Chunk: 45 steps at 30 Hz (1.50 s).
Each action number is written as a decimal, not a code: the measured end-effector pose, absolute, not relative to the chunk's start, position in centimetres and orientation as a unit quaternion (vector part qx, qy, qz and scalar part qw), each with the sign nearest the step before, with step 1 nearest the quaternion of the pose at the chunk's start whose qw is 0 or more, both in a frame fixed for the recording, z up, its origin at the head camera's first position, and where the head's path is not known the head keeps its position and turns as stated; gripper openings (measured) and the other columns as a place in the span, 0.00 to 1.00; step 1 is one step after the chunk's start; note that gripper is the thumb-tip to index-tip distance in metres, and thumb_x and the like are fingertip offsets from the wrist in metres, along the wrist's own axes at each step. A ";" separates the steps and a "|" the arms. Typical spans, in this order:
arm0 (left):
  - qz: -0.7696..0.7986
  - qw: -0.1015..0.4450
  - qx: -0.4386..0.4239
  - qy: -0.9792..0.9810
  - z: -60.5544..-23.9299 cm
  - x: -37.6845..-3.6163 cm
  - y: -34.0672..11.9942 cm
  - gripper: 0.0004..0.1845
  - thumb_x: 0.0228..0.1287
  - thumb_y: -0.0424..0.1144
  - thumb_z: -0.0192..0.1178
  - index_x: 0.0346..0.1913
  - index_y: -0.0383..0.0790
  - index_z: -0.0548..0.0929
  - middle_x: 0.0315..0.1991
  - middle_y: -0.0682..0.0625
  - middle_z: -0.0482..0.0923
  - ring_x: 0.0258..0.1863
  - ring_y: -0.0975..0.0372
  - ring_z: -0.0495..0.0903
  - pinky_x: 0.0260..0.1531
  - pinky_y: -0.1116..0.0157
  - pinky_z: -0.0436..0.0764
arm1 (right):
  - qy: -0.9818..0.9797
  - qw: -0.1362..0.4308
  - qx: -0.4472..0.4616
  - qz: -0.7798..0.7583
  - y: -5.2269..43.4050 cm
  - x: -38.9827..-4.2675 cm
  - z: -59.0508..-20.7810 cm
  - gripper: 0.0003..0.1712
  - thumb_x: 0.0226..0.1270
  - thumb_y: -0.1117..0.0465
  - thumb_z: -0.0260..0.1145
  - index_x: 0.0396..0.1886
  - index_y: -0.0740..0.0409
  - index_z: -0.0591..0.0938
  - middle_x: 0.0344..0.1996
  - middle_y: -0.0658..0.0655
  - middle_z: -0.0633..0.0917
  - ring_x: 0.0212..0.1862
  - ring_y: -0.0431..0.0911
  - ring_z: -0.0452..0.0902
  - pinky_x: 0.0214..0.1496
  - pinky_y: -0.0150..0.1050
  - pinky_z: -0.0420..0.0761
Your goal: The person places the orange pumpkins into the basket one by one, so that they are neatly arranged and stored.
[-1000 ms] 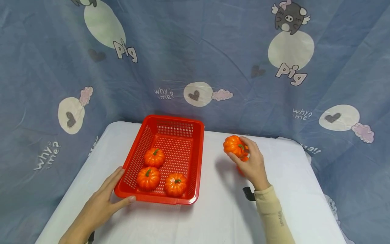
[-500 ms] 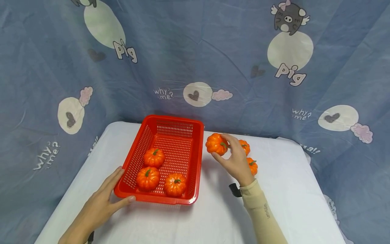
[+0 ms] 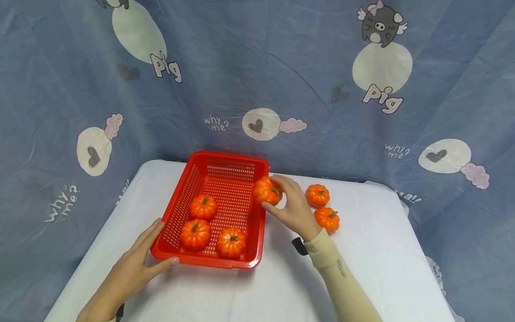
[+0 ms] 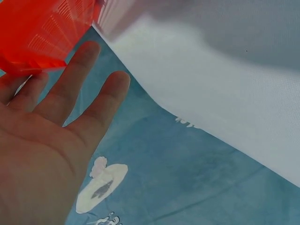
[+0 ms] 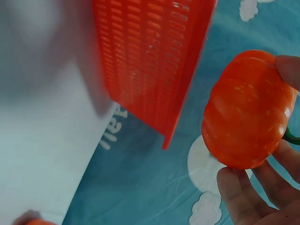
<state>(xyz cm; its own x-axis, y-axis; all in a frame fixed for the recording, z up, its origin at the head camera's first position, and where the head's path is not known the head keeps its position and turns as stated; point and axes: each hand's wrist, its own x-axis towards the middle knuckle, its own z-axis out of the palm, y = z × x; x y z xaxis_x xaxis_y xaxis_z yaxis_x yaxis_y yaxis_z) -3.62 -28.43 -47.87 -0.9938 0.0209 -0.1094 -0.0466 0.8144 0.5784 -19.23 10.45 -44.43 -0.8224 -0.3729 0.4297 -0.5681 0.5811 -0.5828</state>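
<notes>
Orange pumpkins: three lie in the basket, the right hand grips a fourth over its right rim, two wait right.

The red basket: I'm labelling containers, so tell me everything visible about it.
The red basket is a shallow rectangular tray of glossy plastic with perforated walls and floor. It sits flat on the white table, holding three small orange pumpkins near its front. The left hand rests open against its front left corner. The right hand holds a fourth pumpkin at its right rim.
</notes>
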 end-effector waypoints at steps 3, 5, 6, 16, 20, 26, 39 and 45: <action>0.306 0.057 -0.009 0.950 -47.9 -3.7 -28.4 0.62 0.54 0.75 0.62 0.83 0.57 0.42 0.83 0.46 0.43 0.74 0.36 0.56 0.58 0.25 0.63 | -0.884 0.120 0.277 0.357 9.9 -19.4 -44.2 0.41 0.59 0.48 0.79 0.70 0.55 0.74 0.68 0.54 0.75 0.68 0.50 0.68 0.71 0.48 0.71; 0.307 0.057 -0.010 0.950 -47.9 -3.7 -28.4 0.61 0.54 0.75 0.62 0.83 0.57 0.42 0.83 0.46 0.43 0.74 0.36 0.55 0.58 0.25 0.62 | -0.884 0.115 0.288 0.349 9.5 -19.5 -44.1 0.42 0.60 0.48 0.78 0.70 0.56 0.73 0.68 0.55 0.74 0.68 0.50 0.68 0.71 0.48 0.71; 0.306 0.056 -0.009 0.950 -48.0 -3.7 -28.4 0.61 0.54 0.75 0.62 0.83 0.57 0.42 0.83 0.46 0.43 0.74 0.36 0.55 0.58 0.25 0.62 | -0.884 0.114 0.294 0.346 9.3 -19.5 -44.1 0.42 0.60 0.49 0.78 0.70 0.56 0.72 0.67 0.55 0.74 0.68 0.51 0.68 0.71 0.48 0.71; 0.305 0.059 -0.011 0.951 -47.9 -3.7 -28.4 0.61 0.54 0.76 0.61 0.83 0.58 0.41 0.83 0.46 0.42 0.74 0.35 0.56 0.57 0.24 0.63 | -0.887 0.073 0.341 0.303 7.4 -20.6 -43.3 0.43 0.59 0.52 0.79 0.71 0.56 0.72 0.65 0.57 0.73 0.63 0.50 0.70 0.67 0.45 0.76; 0.304 0.061 -0.014 0.950 -47.9 -3.7 -28.4 0.62 0.54 0.77 0.61 0.83 0.58 0.41 0.83 0.46 0.42 0.74 0.35 0.56 0.57 0.25 0.62 | -0.887 0.063 0.359 0.283 6.7 -21.0 -42.9 0.42 0.57 0.53 0.80 0.69 0.58 0.74 0.64 0.58 0.73 0.63 0.51 0.71 0.67 0.44 0.76; 0.304 0.064 -0.016 0.950 -47.9 -3.7 -28.3 0.62 0.53 0.77 0.61 0.83 0.57 0.41 0.83 0.45 0.42 0.74 0.35 0.56 0.57 0.25 0.63 | -0.893 0.035 0.365 0.262 5.7 -21.6 -43.0 0.42 0.57 0.52 0.80 0.69 0.58 0.74 0.63 0.59 0.74 0.63 0.51 0.72 0.68 0.42 0.75; 0.305 0.056 -0.009 0.951 -48.1 -3.6 -28.4 0.61 0.54 0.76 0.62 0.83 0.57 0.42 0.83 0.46 0.43 0.74 0.35 0.56 0.57 0.25 0.63 | -0.905 -0.040 0.366 0.214 4.3 -21.7 -44.8 0.39 0.59 0.49 0.79 0.67 0.53 0.76 0.62 0.59 0.75 0.62 0.53 0.73 0.68 0.46 0.75; 0.308 0.057 -0.007 0.950 -48.0 -3.6 -28.4 0.62 0.54 0.76 0.62 0.83 0.57 0.42 0.83 0.46 0.43 0.74 0.36 0.56 0.58 0.25 0.63 | -0.909 -0.053 0.372 0.180 3.7 -21.5 -45.4 0.38 0.58 0.48 0.80 0.66 0.52 0.77 0.61 0.58 0.76 0.60 0.50 0.74 0.66 0.42 0.77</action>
